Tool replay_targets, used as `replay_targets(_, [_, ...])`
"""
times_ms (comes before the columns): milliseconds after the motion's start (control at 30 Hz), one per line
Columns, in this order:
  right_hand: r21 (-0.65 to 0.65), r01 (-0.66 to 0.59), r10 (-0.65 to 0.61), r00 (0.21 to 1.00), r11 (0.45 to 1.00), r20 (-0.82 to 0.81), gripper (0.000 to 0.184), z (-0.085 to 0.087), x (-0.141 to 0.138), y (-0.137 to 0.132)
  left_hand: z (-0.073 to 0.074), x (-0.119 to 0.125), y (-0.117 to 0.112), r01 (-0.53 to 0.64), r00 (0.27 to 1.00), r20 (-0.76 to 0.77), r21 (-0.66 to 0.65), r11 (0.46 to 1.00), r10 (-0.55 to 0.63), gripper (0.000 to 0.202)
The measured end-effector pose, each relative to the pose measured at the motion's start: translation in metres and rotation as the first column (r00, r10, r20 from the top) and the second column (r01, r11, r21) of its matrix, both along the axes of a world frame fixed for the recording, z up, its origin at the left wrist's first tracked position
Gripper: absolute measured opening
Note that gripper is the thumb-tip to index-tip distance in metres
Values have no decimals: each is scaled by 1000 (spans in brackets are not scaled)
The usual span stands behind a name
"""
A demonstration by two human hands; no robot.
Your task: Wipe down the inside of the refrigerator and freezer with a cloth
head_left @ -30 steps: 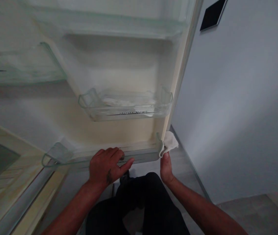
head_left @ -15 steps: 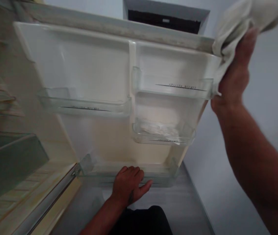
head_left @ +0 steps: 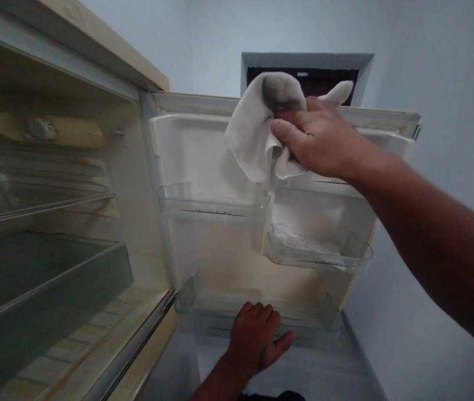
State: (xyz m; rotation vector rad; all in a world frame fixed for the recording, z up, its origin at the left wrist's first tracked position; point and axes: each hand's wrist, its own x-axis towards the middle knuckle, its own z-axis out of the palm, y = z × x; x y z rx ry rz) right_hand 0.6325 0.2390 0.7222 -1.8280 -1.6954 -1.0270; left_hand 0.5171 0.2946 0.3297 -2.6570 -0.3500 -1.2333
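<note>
In my right hand [head_left: 316,133] is a bunched white cloth [head_left: 249,128] with a dark grey stain near its top. That hand is closed on the cloth in front of the upper part of the open fridge door [head_left: 207,150], hiding part of the top edge and the upper right door shelf. My left hand [head_left: 257,334] rests low on the door, its fingers hooked over the rim of the clear bottom door shelf [head_left: 312,320] and its thumb sticking out to the right.
The fridge interior at left holds a yellowed lamp cover [head_left: 47,129], a glass shelf [head_left: 44,209] and a greenish clear drawer [head_left: 53,295]. A clear left shelf [head_left: 215,209] and a right shelf [head_left: 320,256] with something pale inside sit on the door. Beyond is a wall [head_left: 449,184].
My right hand has moved left with the cloth, from the door's upper right corner to the middle of its top. My view has shifted, showing more fridge interior; my left hand stays at the bottom shelf.
</note>
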Motion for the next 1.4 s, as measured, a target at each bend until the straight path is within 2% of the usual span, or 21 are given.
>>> replay_targets(100, [-79,-138,141,990,987,30,54,10,-17,26,1,-1,-1,-11,1000,-1,-10,1000,11,40])
replay_targets(167, [-169,-128,137,990,977,41,56,13,-40,54,1,-1,-2,-14,1000,-7,-13,1000,14,39])
replay_targets(267, [-294,-77,115,987,953,115,64,6,-75,107,1,-1,-2,-10,1000,-14,-10,1000,10,40])
replay_targets(367, [-217,-180,219,961,959,171,69,-7,-92,152,1,-3,-1,-18,1000,-26,-12,1000,17,41])
replay_targets(433, [-189,-235,263,955,954,136,70,-7,-91,161,2,-5,0,-19,999,-43,-11,1000,19,40])
replay_targets(533, [-241,-210,241,964,948,112,69,6,-81,135,6,-9,-1,-13,998,-67,-8,1000,13,40])
replay_targets(633, [-354,-55,122,978,934,170,54,22,-64,79,10,-12,-1,-22,996,-90,-8,1000,21,40])
replay_targets(733, [-389,20,37,990,921,137,61,29,-31,19,13,-13,-1,-25,994,-109,-4,1000,25,37])
replay_targets(833, [-273,4,22,996,962,90,79,23,20,-33,12,-12,0,-11,995,-103,8,1000,12,36])
replay_targets(967, [9,67,-67,996,998,63,59,0,78,-83,7,-10,-1,24,999,-46,-15,1000,-24,39])
replay_targets(1067, [110,63,-60,998,992,-30,43,-9,87,-91,2,-7,-3,33,999,-17,-32,999,-34,41])
replay_targets(1133, [62,23,-21,999,998,-23,37,-6,77,-74,-1,-5,-5,25,1000,-11,-34,999,-25,43])
replay_targets(1200, [12,-38,37,999,999,39,35,4,55,-42,-3,-3,-7,15,1000,-6,-36,999,-16,45])
replay_targets(1300, [11,-114,112,989,993,91,48,18,5,26,-6,0,-9,4,1000,8,-38,999,-4,46])
replay_targets(1400, [-15,-165,166,980,986,113,52,17,-53,93,-9,3,-9,1,1000,12,-40,999,0,48])
